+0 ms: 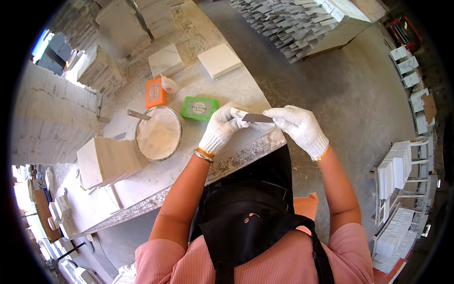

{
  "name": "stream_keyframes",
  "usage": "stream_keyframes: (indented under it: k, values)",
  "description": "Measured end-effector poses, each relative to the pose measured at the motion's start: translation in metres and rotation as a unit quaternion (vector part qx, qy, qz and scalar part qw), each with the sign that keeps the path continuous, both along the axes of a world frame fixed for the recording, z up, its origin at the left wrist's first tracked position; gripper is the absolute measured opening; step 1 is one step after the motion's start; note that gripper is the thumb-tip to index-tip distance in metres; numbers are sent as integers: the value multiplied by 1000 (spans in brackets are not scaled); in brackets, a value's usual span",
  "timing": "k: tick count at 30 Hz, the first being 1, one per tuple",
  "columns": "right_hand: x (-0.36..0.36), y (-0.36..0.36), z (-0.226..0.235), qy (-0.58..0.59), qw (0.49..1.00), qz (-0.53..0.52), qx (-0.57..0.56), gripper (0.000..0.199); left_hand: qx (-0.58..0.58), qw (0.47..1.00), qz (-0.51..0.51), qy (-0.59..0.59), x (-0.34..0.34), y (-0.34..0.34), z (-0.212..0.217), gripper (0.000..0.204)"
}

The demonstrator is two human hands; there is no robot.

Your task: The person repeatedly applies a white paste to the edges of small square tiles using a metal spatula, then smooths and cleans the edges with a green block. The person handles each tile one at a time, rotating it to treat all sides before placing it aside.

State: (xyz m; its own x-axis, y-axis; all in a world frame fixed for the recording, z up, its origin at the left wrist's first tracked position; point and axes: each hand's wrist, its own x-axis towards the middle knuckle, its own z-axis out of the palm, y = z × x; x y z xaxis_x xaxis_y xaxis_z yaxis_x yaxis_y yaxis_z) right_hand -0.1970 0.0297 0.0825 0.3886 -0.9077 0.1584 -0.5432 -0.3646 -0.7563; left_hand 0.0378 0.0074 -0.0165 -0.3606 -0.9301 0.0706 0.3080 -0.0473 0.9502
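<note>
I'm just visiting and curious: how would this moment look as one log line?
left hand: holds small white tile | right hand: holds flat blade against it | round tin of white paste on stone table

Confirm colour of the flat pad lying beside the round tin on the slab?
Green, with a pale oval label on top. The pad shows in the head view, right of the round tin.

A round metal bowl point(159, 134) of white paste sits on the marble worktable point(142, 189). Green point(200, 108) and orange point(155, 92) boxes lie beside it, near stacked white tiles point(106, 161).
</note>
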Motion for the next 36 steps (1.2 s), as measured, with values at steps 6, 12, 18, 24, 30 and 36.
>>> stream_keyframes:
  k: [6, 12, 18, 24, 30, 36]
  values:
    - [12, 20, -6, -19, 996, -79, -32, 24, 1, 1000, 14, -15, 0, 2, -3, 26]
    - [25, 31, -24, -50, 982, -145, -110, 24, -17, 1000, 6, -17, 1, 0, -4, 25]
    - [25, 41, -17, -60, 977, -205, -8, 26, 1, 1000, -8, -15, 3, 0, -1, 30]
    - [28, 46, -28, -33, 970, -218, -100, 28, 3, 1000, -9, -16, 3, 2, 1, 31]
    - [45, 45, -27, -18, 966, -232, -110, 29, 5, 1000, -11, 6, 1, 0, -5, 31]
    - [47, 49, -27, -73, 964, -253, -42, 28, -2, 1000, -9, 0, 2, 1, -2, 28]
